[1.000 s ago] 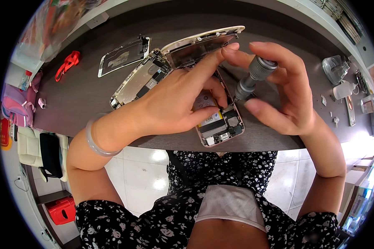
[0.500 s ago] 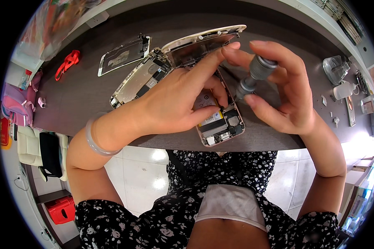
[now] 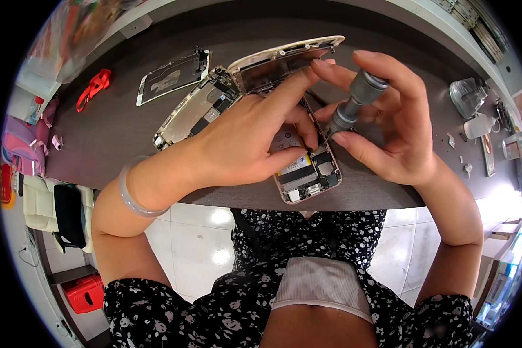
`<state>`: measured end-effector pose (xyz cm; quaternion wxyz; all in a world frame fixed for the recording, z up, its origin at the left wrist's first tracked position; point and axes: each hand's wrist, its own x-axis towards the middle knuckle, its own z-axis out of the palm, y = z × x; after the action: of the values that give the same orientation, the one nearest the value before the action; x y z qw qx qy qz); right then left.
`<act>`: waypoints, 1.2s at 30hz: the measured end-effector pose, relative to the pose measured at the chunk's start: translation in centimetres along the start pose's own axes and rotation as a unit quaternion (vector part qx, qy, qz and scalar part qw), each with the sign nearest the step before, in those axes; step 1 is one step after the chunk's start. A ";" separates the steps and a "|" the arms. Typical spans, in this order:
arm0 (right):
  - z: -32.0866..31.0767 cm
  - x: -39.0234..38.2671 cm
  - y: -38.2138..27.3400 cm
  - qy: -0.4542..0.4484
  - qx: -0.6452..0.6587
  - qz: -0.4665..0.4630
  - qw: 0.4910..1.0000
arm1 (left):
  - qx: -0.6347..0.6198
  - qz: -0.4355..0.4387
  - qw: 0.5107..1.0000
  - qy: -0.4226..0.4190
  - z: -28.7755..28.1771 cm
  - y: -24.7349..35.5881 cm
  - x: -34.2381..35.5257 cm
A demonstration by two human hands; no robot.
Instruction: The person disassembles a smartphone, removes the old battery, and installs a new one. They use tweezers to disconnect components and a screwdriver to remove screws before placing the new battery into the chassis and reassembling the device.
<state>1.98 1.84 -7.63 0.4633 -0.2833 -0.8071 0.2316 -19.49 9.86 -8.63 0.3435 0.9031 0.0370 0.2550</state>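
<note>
An opened smartphone (image 3: 326, 173) lies at the table's near edge, its battery (image 3: 288, 139) and inner parts bare. Its screen panel (image 3: 284, 61) is raised at the far end. My left hand (image 3: 238, 136) reaches across the phone. The thumb and a bent finger close together on the phone's inside, near the battery, and the index finger stretches up against the raised panel. What lies between those fingertips is hidden. In my right hand (image 3: 403, 122) is a grey screwdriver (image 3: 354, 103), tilted, gripped by thumb and fingers, with its lower end at the phone's right edge.
Left of the phone lie another opened phone housing (image 3: 185, 119) and a loose screen (image 3: 171, 78). Further left is a red strap (image 3: 94, 90). At the right stand a glass jar (image 3: 467, 97) and a white squeeze bottle (image 3: 479, 126), with small metal parts (image 3: 451, 139) beside them.
My right hand has shifted slightly left and down with the screwdriver, its thumb now nearer the phone's edge. The left hand and phone look almost unmoved.
</note>
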 end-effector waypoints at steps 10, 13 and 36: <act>-3.9 0.4 -1.4 0.062 -0.043 0.051 0.996 | -0.032 -0.112 0.993 -0.027 -0.4 1.1 0.3; -4.0 0.6 -2.5 0.069 -0.027 0.146 0.986 | -0.042 -0.109 0.993 -0.026 -0.4 1.2 0.4; -1.2 0.0 -0.4 0.008 0.028 0.072 0.997 | -0.043 -0.100 0.994 -0.021 -0.2 0.9 0.3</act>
<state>2.93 1.71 -6.81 0.4595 -0.3288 -0.7743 0.2849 -19.38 9.39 -7.80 0.4069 0.8842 0.1086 0.2022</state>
